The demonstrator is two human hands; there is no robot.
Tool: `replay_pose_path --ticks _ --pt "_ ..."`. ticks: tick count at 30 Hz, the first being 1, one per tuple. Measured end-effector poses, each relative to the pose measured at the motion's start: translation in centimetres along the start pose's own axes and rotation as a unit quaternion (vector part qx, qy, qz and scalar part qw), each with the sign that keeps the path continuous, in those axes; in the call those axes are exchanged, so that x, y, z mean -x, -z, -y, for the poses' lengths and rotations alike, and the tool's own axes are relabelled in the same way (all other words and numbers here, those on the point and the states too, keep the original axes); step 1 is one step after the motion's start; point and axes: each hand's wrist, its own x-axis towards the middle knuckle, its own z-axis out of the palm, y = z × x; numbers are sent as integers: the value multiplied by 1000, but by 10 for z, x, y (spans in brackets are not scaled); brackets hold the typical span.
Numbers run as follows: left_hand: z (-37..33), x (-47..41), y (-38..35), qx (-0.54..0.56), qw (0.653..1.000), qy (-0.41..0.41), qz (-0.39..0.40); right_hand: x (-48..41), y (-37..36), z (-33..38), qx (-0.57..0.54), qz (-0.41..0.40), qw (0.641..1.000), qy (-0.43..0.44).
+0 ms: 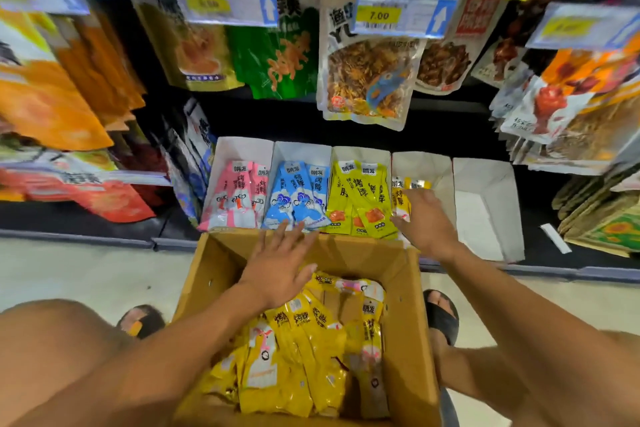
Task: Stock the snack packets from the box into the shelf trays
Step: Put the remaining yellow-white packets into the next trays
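1. Two bare hands reach out over an open cardboard box [408, 322]. The left hand [280, 267] is released, with fingers straight and spread. It is palm down above the box's far rim, and its fingertips are at the near edge of the blue packets [298, 198].
2. The right hand [427, 222] is farther right, over the fourth tray [422, 163] in the row, with its back turned up. Its fingers and thumb touch the orange-yellow packets [400, 196] there, but I cannot tell whether they grasp one.
3. The box stands on the floor [69, 270] between two sandalled feet. It holds a loose heap of yellow snack packets [294, 367].
4. Just beyond the box, five white trays stand side by side on the lowest shelf. From the left they hold pink packets [235, 198], the blue packets and lime-yellow packets [360, 198]. The orange-yellow packets sit at the left of the fourth tray. A fifth tray [485, 204] at the far right shows its white bottom.
5. Above the trays, larger snack bags hang in rows with price labels clipped in front. One price label [379, 15] reads 7.00.
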Motion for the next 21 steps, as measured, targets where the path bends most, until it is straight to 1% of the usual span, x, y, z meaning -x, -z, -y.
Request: replay_pose_path --ticks 3,5,8,11,17,21 --pt "8 27 6 -17 1000 1 -19 22 1 31 -2 5 999 54" --pt "16 48 0 -38 999 8 -9 38 -7 48 14 13 996 86" --pt "27 79 -15 -42 998 44 12 63 -23 67 20 33 991 127" --pt "30 114 -37 -48 996 72 37 92 -46 83 22 62 990 124" --pt "32 178 -95 -1 989 123 77 143 -108 92 25 167 981 96" --pt "32 199 -116 33 983 144 106 166 -146 91 35 235 969 67"
